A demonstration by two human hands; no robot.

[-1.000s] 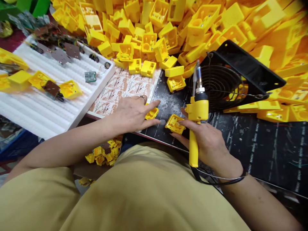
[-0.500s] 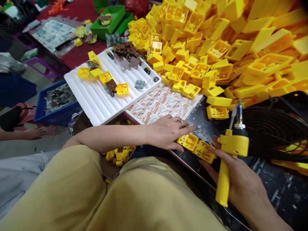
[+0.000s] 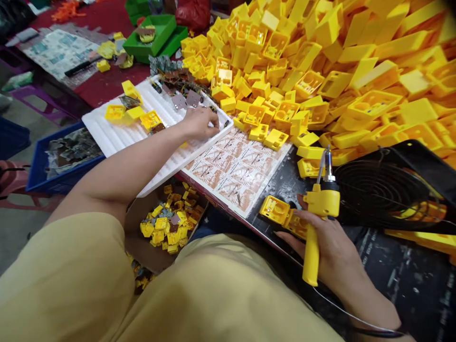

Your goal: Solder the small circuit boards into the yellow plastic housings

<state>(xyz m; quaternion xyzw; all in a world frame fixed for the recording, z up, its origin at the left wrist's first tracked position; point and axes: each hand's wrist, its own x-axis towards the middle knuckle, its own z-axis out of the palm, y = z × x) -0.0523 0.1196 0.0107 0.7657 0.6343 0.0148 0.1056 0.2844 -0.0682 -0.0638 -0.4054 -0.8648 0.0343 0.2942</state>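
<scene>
My left hand is over the white foam tray, its fingers curled down and pressed together. Whatever lies under or between those fingers is hidden. My right hand is closed around a yellow soldering gun, whose metal tip points up and away. The same hand's fingers touch an opened yellow plastic casing at the table edge; one half is partly covered by the hand. On the tray are yellow casings with wired parts and brown circuit boards.
A large heap of yellow casings fills the back and right. A black fan-like guard stands right of the soldering gun. Below the table is a box of yellow pieces. A blue crate and green trays are farther left.
My left hand has left the yellow casing and moved up and left onto the foam tray. My right hand still holds the soldering gun by the casing.
</scene>
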